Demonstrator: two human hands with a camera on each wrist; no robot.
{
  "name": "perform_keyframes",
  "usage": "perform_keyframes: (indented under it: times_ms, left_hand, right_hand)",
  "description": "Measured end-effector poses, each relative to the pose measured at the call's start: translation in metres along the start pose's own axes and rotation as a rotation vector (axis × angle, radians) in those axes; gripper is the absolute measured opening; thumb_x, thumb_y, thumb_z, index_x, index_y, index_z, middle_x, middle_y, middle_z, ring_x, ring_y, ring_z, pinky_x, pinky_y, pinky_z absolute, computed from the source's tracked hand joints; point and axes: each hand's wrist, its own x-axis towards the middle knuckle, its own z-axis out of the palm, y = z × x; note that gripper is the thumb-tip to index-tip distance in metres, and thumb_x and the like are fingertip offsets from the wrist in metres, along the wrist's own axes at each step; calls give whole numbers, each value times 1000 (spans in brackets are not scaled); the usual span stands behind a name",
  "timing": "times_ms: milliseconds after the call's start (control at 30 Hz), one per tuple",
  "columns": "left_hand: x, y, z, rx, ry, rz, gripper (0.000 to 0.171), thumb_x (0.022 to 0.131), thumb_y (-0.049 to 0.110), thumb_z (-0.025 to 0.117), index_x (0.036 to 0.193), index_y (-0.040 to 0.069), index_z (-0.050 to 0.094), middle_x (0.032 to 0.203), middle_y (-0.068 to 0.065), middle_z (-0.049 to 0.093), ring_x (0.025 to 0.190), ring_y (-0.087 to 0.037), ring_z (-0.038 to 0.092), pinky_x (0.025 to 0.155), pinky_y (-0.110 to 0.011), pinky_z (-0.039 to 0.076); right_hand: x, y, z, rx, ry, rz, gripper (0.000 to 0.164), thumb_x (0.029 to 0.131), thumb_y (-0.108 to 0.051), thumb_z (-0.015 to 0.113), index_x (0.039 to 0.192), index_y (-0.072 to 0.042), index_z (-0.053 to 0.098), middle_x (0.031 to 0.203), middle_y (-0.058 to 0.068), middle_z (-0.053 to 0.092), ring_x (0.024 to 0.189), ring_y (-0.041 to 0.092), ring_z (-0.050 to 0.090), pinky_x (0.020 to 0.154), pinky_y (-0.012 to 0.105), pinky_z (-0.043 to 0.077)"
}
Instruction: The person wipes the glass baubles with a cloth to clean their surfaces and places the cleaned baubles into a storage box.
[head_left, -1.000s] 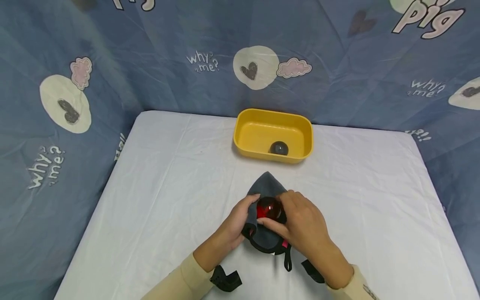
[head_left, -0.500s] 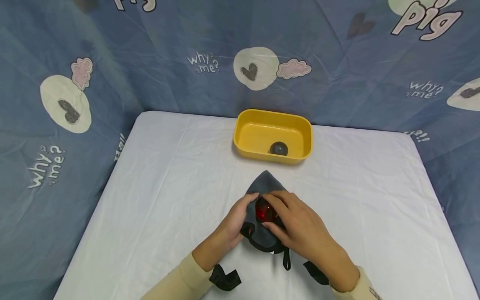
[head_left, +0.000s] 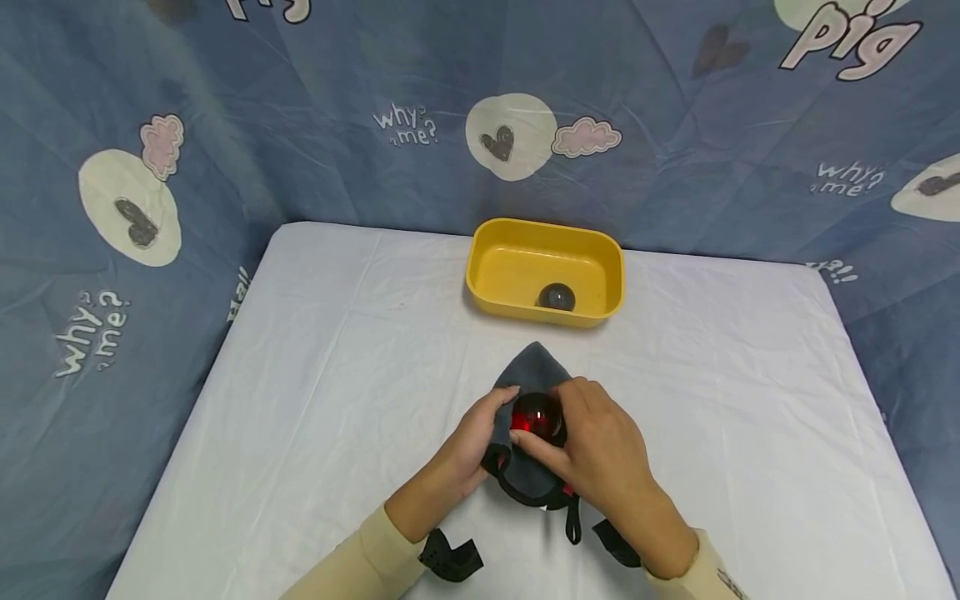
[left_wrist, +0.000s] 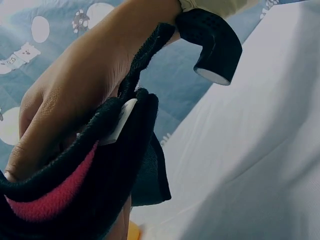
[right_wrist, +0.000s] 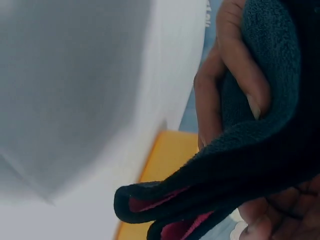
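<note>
A glossy red, dark-shaded ball [head_left: 536, 415] sits on a grey-blue cloth [head_left: 534, 367] in the head view, held close over the near middle of the table. My left hand [head_left: 468, 442] grips the cloth along its left side, thumb on top near the ball. From the right, my right hand [head_left: 603, 446] pinches the ball, its thumb along the near side and the other fingers at the far right. Black edging, a pink inner face and a hanging loop [head_left: 573, 521] belong to the cloth. In the right wrist view, fingers [right_wrist: 245, 70] press into the folded cloth [right_wrist: 270, 40].
Behind the hands, a yellow tray [head_left: 517, 312] with a dark grey ball [head_left: 557, 297] in it stands near the back edge of the table [head_left: 337, 350], which a white sheet covers. A blue printed curtain [head_left: 337, 67] encloses the back and sides.
The right hand's fingers reached over the top of the ball half a second ago, and are now back at its right side, uncovering more of it. The left hand stays nearly still.
</note>
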Motion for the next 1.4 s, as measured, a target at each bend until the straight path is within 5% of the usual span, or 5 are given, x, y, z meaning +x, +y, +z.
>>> perform_keyframes:
  times_ms: [200,400,567,967,1400]
  left_hand:
    - [1,0,-1,-16,-13,7,61,110,38,35,153,-5,36,142,-17,49,114,-15,57,96,-24,52]
    - [2,2,-4,-36,-35,22,60,110,39,34,152,-5,37,144,-17,50,117,-15,59,96,-26,54]
    - [3,3,-6,-58,-37,23,58,110,38,33,150,-4,39,143,-13,52,120,-13,60,98,-26,54]
    - [4,3,-4,-59,-40,15,56,110,37,34,142,-7,45,125,-10,61,105,-12,65,91,-25,56]
    - [2,1,-3,-21,6,-13,61,110,36,34,155,-4,31,147,-18,45,116,-14,56,96,-25,51]
  right_hand:
    - [1,-2,1,-10,-16,35,72,94,-75,56,95,-3,57,78,3,51,67,17,49,53,27,47]
    - [0,-4,-8,24,-133,20,73,88,-53,82,134,-1,60,124,14,61,102,26,64,86,41,60]
    - [-3,-5,-9,47,-152,-63,70,86,-35,89,140,-3,58,138,14,56,113,30,62,91,45,58]
    - [-1,-6,-6,60,-135,-31,65,85,-31,90,135,-2,61,127,14,61,110,28,63,94,43,57]
    - [-2,-6,0,63,-54,51,62,91,-53,79,115,2,64,98,10,64,80,21,58,68,36,55]
